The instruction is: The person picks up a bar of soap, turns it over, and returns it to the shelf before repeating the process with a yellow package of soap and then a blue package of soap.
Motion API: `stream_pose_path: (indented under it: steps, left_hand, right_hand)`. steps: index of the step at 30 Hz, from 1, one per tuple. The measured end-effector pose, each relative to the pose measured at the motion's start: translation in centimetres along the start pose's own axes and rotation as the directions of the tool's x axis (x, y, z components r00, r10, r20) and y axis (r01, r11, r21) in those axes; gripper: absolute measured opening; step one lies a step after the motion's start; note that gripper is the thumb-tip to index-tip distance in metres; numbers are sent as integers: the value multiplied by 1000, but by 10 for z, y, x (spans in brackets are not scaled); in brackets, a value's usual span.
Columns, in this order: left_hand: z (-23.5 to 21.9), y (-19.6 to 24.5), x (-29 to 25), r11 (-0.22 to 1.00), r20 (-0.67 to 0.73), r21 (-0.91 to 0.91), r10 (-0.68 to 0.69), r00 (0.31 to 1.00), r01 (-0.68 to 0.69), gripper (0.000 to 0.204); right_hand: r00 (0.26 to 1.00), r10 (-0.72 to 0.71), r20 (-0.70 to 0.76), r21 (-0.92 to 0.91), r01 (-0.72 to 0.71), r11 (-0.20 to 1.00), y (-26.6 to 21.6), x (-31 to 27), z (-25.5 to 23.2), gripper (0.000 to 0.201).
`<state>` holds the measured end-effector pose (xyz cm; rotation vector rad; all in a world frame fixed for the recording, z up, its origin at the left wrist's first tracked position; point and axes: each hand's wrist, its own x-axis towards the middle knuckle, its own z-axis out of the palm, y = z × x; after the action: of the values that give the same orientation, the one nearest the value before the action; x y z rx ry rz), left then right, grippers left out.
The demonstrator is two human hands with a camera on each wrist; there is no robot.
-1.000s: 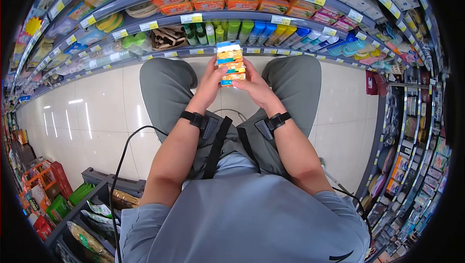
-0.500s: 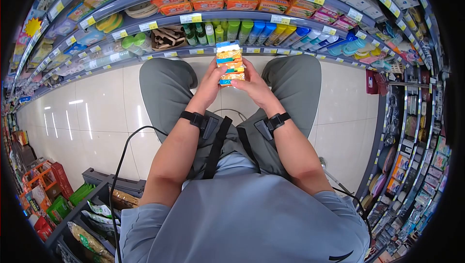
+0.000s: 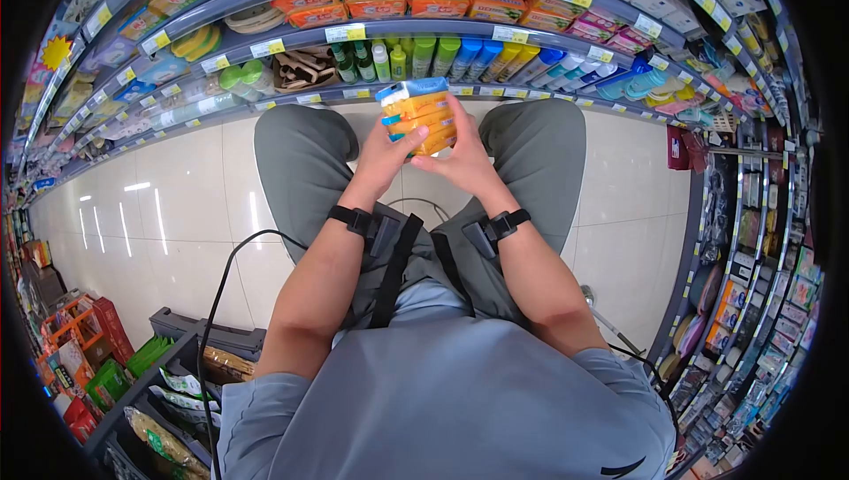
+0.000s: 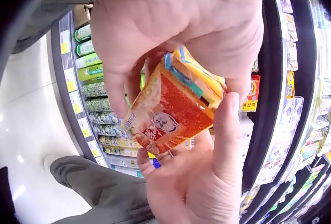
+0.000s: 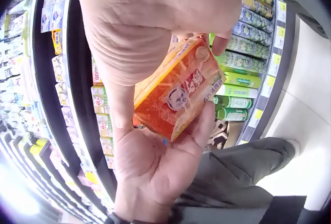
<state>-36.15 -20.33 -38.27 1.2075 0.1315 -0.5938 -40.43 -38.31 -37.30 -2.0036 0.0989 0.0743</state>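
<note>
A stacked multipack of orange wrapped soap bars point(image 3: 431, 118), with a blue and white end, is held up between both hands ahead of the knees. My left hand point(image 3: 381, 160) grips its left side, thumb across the near face. On the opposite side, my right hand point(image 3: 462, 160) holds it with the fingers along the edge and the thumb low down. The left wrist view shows a broad orange face of the soap pack point(image 4: 173, 111) with a printed cartoon head, framed by both hands. That same printed face of the pack point(image 5: 180, 94) shows tilted in the right wrist view.
Curved store shelves ahead carry orange soap packs point(image 3: 440, 1) and a row of spray cans and bottles point(image 3: 469, 57). More shelving point(image 3: 734, 277) runs along the right. A bin of bagged goods point(image 3: 177, 383) stands lower left. A black cable point(image 3: 221, 294) hangs beside the left arm.
The soap pack has been turned between the hands, so a broader yellow-orange side now faces up. Both hands have shifted their hold slightly; the arms stay in place.
</note>
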Motion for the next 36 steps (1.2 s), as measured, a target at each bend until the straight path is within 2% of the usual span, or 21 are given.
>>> stream_pose_path:
  steps: [2, 3, 4, 5, 6, 7, 8, 10, 11, 13, 15, 16, 17, 19, 24, 27, 29, 33, 35, 36]
  left_hand:
    - [-6, -7, 8, 992, -13, 0, 128, 992, -128, 55]
    - [-5, -1, 6, 992, -14, 1, 126, 992, -126, 55]
    - [-5, 5, 4, 986, -11, -129, 103, 995, -104, 58]
    - [-3, 12, 4, 963, -5, -257, 81, 997, -79, 60]
    - [-1, 19, 5, 963, -6, -257, 80, 997, -78, 60]
    - [1, 28, 5, 949, 63, -309, 92, 994, -68, 61]
    - [3, 36, 7, 932, 131, -359, 108, 986, -55, 63]
    - [6, 52, 20, 945, 182, -325, 106, 978, -42, 62]
    - [7, 59, 27, 957, 234, -289, 94, 968, -23, 62]
    - [9, 69, 50, 969, 227, -244, 84, 970, -27, 70]
    - [7, 78, 74, 1000, 270, -21, -4, 963, 10, 84]
    - [7, 84, 83, 997, 277, 76, -39, 960, 18, 98]
    - [8, 85, 93, 997, 283, 75, -38, 958, 18, 98]
    - [10, 84, 109, 968, 315, 155, 140, 939, -196, 103]
    - [8, 65, 143, 963, 264, 158, 173, 949, -219, 109]
    - [15, 71, 156, 970, 248, 79, 204, 947, -229, 105]
    - [19, 76, 159, 971, 217, 44, 219, 951, -233, 91]
    - [25, 84, 164, 969, 187, -3, 242, 952, -245, 88]
    - [27, 83, 169, 945, 101, -23, 325, 940, -325, 87]
    - [28, 82, 170, 947, 99, -26, 320, 942, -319, 87]
  right_hand:
    - [999, -40, -18, 5, 40, 999, 1, -1, -3, 115]
    - [999, 35, -31, 235, -27, 972, 3, 0, -6, 106]
    - [993, 111, -26, 453, -88, 887, 5, 1, -9, 97]
    - [993, 112, -25, 453, -89, 887, 5, 2, -11, 97]
    - [977, 209, 45, 612, -192, 768, 1, 3, -15, 85]
    - [949, 288, 131, 739, -287, 610, -5, 4, -18, 73]
    - [948, 288, 132, 739, -288, 609, -12, 4, -23, 73]
    - [939, 241, 246, 817, -335, 469, -27, 11, -37, 59]
    - [938, 241, 248, 816, -336, 471, -30, 19, -44, 59]
    - [958, 216, 187, 788, -277, 550, -31, 43, -60, 55]
    - [963, 217, 161, 776, -259, 576, -31, 67, -71, 57]
    - [964, 230, 136, 761, -250, 598, -29, 79, -75, 58]
    - [963, 245, 114, 746, -246, 619, -25, 89, -78, 58]
    - [960, 252, 119, 750, -253, 611, -13, 102, -78, 59]
    - [962, 270, 49, 801, -200, 565, 2, 122, -71, 59]
    - [977, 211, 17, 794, -142, 591, 6, 140, -73, 61]
    - [979, 203, 16, 794, -136, 592, 8, 149, -74, 61]
    - [981, 193, 7, 813, -117, 570, 3, 164, -69, 61]
    - [982, 186, -4, 818, -104, 566, 4, 173, -67, 60]
    - [984, 176, -19, 822, -85, 563, 5, 177, -67, 59]
